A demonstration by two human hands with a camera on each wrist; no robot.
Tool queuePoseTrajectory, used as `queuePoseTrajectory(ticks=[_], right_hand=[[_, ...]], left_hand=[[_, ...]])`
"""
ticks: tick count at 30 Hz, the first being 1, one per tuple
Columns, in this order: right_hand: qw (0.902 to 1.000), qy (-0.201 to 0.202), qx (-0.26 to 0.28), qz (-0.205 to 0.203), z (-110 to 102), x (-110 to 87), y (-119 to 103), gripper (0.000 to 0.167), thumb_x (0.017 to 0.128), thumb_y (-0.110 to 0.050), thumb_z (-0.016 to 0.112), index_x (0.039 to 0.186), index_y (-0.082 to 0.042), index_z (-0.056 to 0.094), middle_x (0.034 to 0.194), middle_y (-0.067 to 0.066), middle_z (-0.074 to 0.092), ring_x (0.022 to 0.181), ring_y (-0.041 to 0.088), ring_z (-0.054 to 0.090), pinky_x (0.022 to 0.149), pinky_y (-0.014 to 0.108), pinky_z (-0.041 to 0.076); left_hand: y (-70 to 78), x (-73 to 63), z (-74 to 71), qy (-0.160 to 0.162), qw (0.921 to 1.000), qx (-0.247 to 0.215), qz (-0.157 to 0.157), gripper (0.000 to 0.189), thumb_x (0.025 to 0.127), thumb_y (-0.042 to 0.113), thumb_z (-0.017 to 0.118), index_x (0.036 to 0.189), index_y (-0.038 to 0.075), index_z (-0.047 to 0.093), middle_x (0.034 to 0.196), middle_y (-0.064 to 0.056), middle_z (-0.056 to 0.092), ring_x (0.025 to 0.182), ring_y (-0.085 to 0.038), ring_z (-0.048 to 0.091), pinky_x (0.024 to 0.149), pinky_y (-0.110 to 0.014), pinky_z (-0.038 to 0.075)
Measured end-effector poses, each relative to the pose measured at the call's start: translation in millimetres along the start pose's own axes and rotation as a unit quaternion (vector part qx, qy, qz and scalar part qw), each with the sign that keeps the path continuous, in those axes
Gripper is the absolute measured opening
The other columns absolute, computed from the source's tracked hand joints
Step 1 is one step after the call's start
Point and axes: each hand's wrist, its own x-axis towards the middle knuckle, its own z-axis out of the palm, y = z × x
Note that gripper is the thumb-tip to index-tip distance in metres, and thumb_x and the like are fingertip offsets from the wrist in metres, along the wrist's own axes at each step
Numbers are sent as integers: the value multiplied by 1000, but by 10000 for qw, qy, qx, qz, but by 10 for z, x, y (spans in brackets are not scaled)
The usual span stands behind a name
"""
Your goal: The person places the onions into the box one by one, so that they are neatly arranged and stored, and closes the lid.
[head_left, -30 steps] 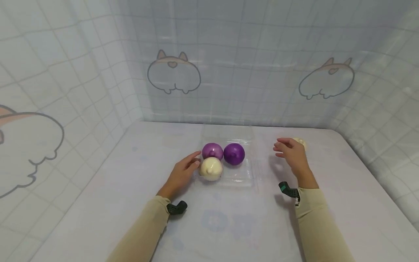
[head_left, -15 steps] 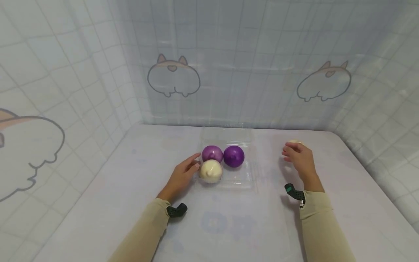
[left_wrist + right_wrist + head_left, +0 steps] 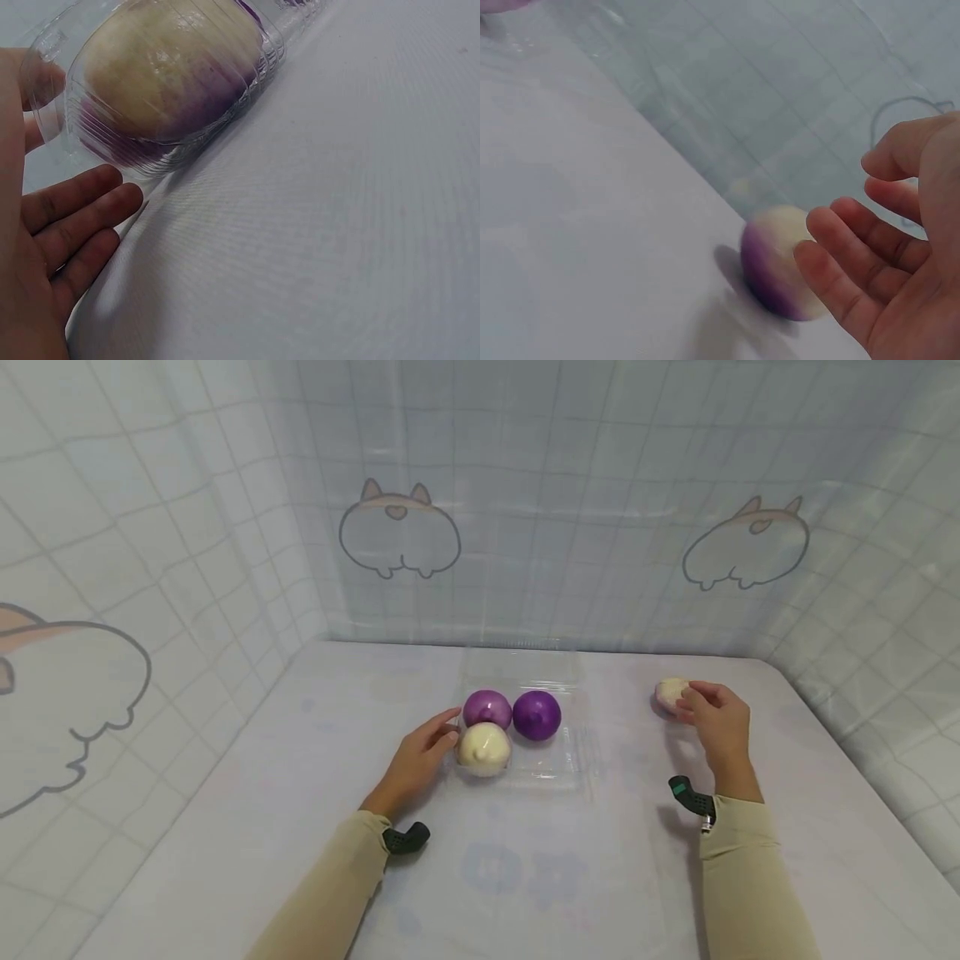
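Note:
In the head view, a clear plastic clamshell box (image 3: 558,756) stands with its lid folded back. Inside are a pinkish-purple onion (image 3: 487,708), a dark purple onion (image 3: 537,716) and a cream onion (image 3: 484,749), whose lower side looks purple in the left wrist view. My left hand (image 3: 412,764) is at the box's left wall, its fingers loosely extended and fingertips by the rim. A cream-and-purple onion (image 3: 772,262) lies on the table at the right. My right hand (image 3: 722,722) is just beside it, fingers relaxed and apart; contact cannot be told.
A white patterned cloth covers the table (image 3: 510,877). Tiled-print curtains (image 3: 570,527) with cartoon animal drawings enclose its back and sides. A dark wrist camera (image 3: 406,837) sits on each sleeve.
My right hand has moved to the right, uncovering the cream-and-purple onion behind it. My left hand and the box stay in place.

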Motion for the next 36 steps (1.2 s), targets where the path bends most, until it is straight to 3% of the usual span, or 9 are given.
queuePoseTrajectory(ticks=[5, 9, 12, 15, 20, 24, 28, 36], right_hand=[[9990, 376, -243, -92, -124, 25, 6, 42, 100, -23, 59, 132, 5, 56, 106, 0, 60, 83, 3, 65, 72, 18, 55], [9932, 772, -871, -27, -164, 50, 23, 46, 100, -26, 55, 138, -2, 54, 116, 6, 59, 81, -1, 60, 72, 15, 54], [9873, 1021, -1215, 82, -160, 65, 34, 48, 99, -29, 55, 142, -8, 53, 125, 11, 58, 85, 5, 60, 75, 16, 53], [9855, 1074, -1299, 171, -142, 74, 55, 49, 98, -30, 56, 143, -10, 53, 134, 12, 57, 102, 15, 60, 80, 20, 51], [9875, 593, -1457, 117, -108, 89, 120, 55, 98, -30, 57, 146, -6, 49, 145, 18, 49, 129, 30, 51, 96, 38, 49], [9857, 40, -1681, -78, -78, 104, 169, 61, 98, -28, 57, 150, -2, 40, 150, 27, 38, 136, 41, 43, 107, 54, 39], [9831, -25, -1818, -222, -43, 128, 198, 64, 95, -25, 59, 150, 3, 39, 148, 33, 35, 136, 46, 40, 110, 57, 35], [9820, -183, -1878, -32, 10, 170, 236, 74, 96, -32, 60, 156, -2, 29, 152, 32, 29, 137, 46, 36, 110, 57, 33]], left_hand=[[12, -7, -4, -15, 10000, 18, -43, 44, 104, 40, 52, 148, 38, 47, 122, 0, 65, 118, -21, 57, 106, -50, 41], [25, -25, -4, -9, 10000, 19, -96, 44, 103, 41, 53, 147, 38, 48, 123, 0, 65, 119, -21, 56, 107, -50, 40], [27, -34, -4, -13, 9999, 3, -122, 45, 103, 42, 53, 147, 38, 48, 123, 0, 65, 120, -21, 56, 107, -50, 40], [34, -35, -3, -2, 9999, 11, -111, 44, 104, 41, 52, 147, 38, 47, 123, 0, 65, 119, -21, 56, 107, -50, 41], [55, -37, -4, 10, 9999, 24, -147, 44, 104, 42, 52, 147, 40, 48, 123, 2, 65, 120, -20, 56, 107, -49, 41], [69, -39, -3, -6, 9998, 44, -176, 44, 103, 42, 52, 147, 39, 48, 123, 2, 64, 121, -20, 56, 107, -50, 41], [80, -42, -3, 11, 9998, 51, -196, 44, 103, 42, 52, 147, 39, 49, 123, 1, 65, 120, -21, 57, 107, -50, 41], [90, -43, -4, 17, 9996, 52, -274, 43, 103, 44, 51, 146, 41, 48, 125, 3, 64, 122, -20, 56, 107, -50, 41]])
